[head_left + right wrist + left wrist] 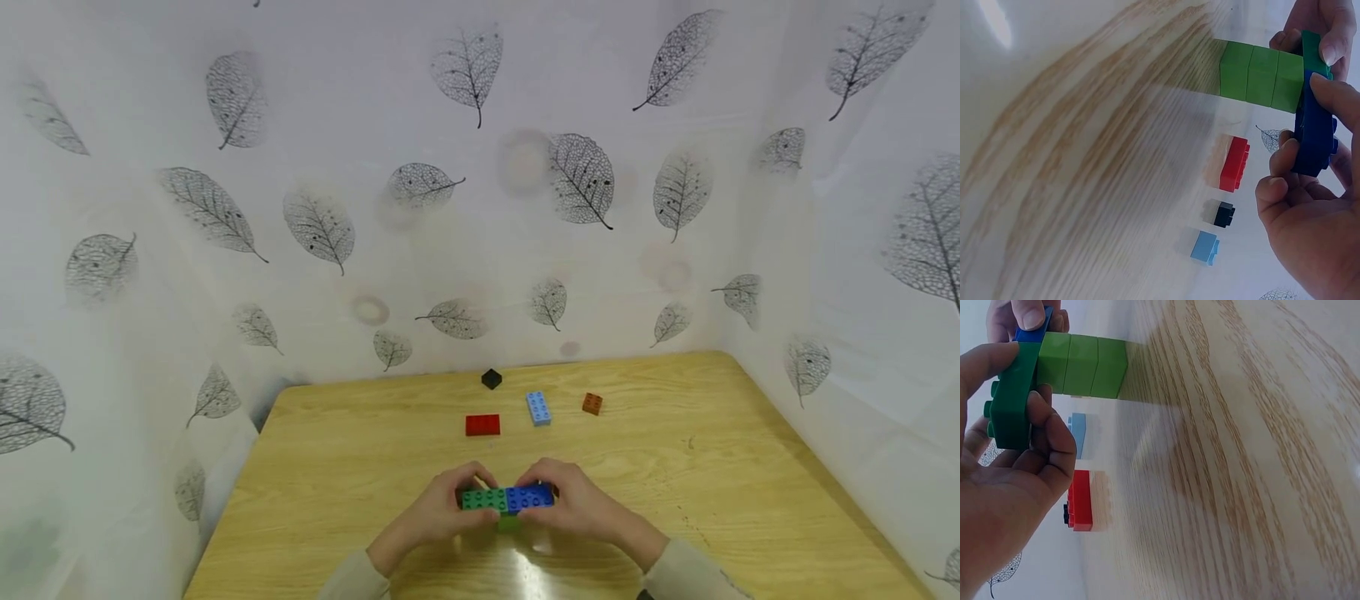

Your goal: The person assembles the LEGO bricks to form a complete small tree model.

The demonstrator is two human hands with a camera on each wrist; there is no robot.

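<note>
A dark green brick (483, 499) and a dark blue brick (529, 497) sit end to end on top of a light green stack (510, 522) that stands on the wooden table (337, 467). My left hand (456, 498) pinches the dark green brick (1013, 403), thumb on one side and fingers (1054, 444) on the other. My right hand (561, 493) pinches the dark blue brick (1313, 134) the same way, fingers (1285, 162) curled against it. The light green stack (1082, 365) is three bricks tall in the wrist views.
Beyond the hands lie a red brick (482, 425), a light blue brick (537, 408), a small orange-brown brick (592, 404) and a small black brick (491, 379). White leaf-print sheets wall in the table at the back and both sides.
</note>
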